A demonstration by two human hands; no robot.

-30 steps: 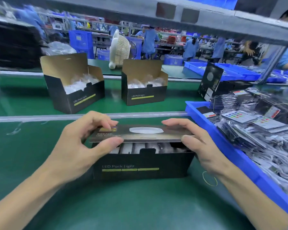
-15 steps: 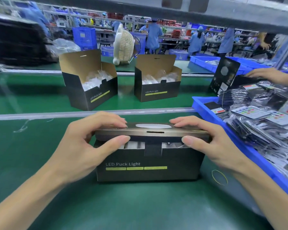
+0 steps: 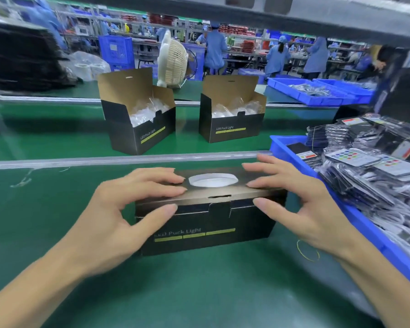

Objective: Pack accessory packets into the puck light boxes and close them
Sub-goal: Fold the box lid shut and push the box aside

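Both hands press the lid of the nearest puck light box shut, thumbs on its front face, fingers spread flat on top.

Left hand (image 3: pixel 118 216) and right hand (image 3: pixel 301 209) are spread wide and flat rather than curled around anything, bearing on the closed box (image 3: pixel 206 223), which sits on the green mat (image 3: pixel 199 292) just in front of the person. The tuck tab at the front looks only partly seated; uneven pressure could pop the lid up or crease the card. One yellow rubber band (image 3: pixel 308 250) lies loose beside the right wrist and could get caught underneath. To the right, one blue bin (image 3: pixel 365 230) holds too many accessory packets (image 3: pixel 365 171) to count. Farther off, two open boxes (image 3: pixel 137 119) (image 3: pixel 231 112) wait on the belt, lids up, unclosed.
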